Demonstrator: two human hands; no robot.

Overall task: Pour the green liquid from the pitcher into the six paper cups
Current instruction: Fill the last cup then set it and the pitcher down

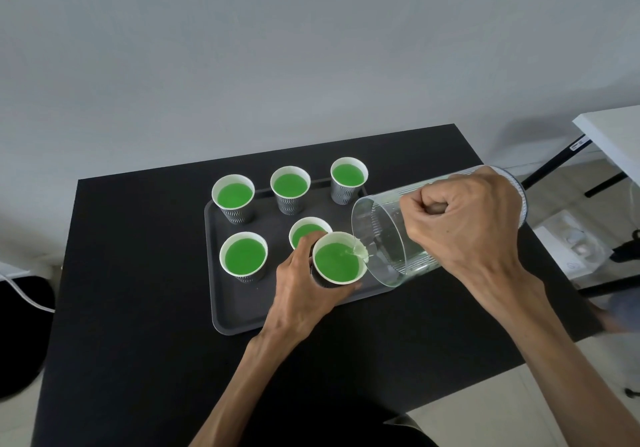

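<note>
Several paper cups with green liquid stand on a dark tray [239, 322]. My right hand [464, 225] grips the handle of a clear glass pitcher [384, 239], tipped nearly flat, its spout at the rim of the front right cup [337, 261]. A thin trickle of green runs from the spout into this cup. My left hand [304, 291] is wrapped around that cup's side, holding it slightly off the tray's right part. Behind it, the middle front cup [304, 232] is partly hidden. The pitcher looks almost empty. The other cups [244, 256] [235, 197] [290, 186] [348, 175] stand full.
The tray lies on a black table [138, 291] against a grey wall. A white table [613, 131] with black legs stands at the right, with items on the floor below it. A white cable [20, 291] runs at the left edge.
</note>
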